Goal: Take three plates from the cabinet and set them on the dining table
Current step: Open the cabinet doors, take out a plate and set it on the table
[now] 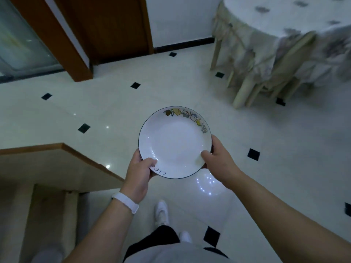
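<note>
Plate (174, 143) is gripped at opposite rims by left hand (139, 172) and right hand (218, 160), fingers (206, 155) clamped; open floor (190, 88) lies ahead; draped counter (284, 25) far right.

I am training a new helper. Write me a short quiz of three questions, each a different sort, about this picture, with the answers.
1. True or false: both hands hold the plate at its near rim.
2. Multiple choice: the white wristband is on A) the left wrist, B) the right wrist, C) neither.
3. Fill in: the dining table, at the upper right, is covered with a ____.

Key
1. True: the left hand and the right hand each grip the near rim, thumbs on top.
2. A.
3. Tablecloth, pale and patterned.
</note>
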`<state>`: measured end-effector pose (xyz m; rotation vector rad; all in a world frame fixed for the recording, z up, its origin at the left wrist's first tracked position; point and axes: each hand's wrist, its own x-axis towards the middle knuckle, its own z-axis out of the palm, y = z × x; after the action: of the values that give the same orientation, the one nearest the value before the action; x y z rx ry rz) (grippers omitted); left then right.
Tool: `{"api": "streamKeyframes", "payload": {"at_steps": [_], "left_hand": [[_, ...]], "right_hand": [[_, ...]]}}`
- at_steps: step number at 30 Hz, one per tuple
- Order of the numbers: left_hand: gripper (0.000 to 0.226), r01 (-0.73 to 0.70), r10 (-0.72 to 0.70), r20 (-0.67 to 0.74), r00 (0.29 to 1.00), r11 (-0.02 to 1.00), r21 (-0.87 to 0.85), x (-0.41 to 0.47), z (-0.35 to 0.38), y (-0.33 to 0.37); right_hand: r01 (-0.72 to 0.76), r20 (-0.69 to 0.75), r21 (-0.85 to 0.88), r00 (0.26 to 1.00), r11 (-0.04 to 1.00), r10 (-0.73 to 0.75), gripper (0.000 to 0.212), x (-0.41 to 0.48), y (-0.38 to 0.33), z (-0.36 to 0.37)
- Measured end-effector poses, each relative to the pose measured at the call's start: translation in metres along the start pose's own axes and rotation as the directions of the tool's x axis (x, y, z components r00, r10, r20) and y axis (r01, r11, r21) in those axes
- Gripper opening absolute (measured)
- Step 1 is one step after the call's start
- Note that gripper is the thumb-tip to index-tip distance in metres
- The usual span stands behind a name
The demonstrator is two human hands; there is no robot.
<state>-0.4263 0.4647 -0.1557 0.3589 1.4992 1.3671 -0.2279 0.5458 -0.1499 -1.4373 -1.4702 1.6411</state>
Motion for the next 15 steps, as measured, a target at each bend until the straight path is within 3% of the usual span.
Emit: {"api": "streamKeyframes", "payload": {"at_steps": [6, 15], "left_hand": [[0.032, 0.013, -0.024, 0.138, 0.990, 0.997, 0.077, 0.049, 0.051, 0.024], [0.032, 0.021, -0.087, 0.350, 0.933, 0.982, 0.187, 0.142, 0.114, 0.076]], "right_hand": [[-0.019, -0.150, 0.044, 0.988, 0.999, 0.026, 0.044, 0.021, -0.012, -0.045], [-0.050, -0.349, 0.072, 0.934, 0.996, 0.072, 0.042, 0.079, -0.041, -0.071]]}}
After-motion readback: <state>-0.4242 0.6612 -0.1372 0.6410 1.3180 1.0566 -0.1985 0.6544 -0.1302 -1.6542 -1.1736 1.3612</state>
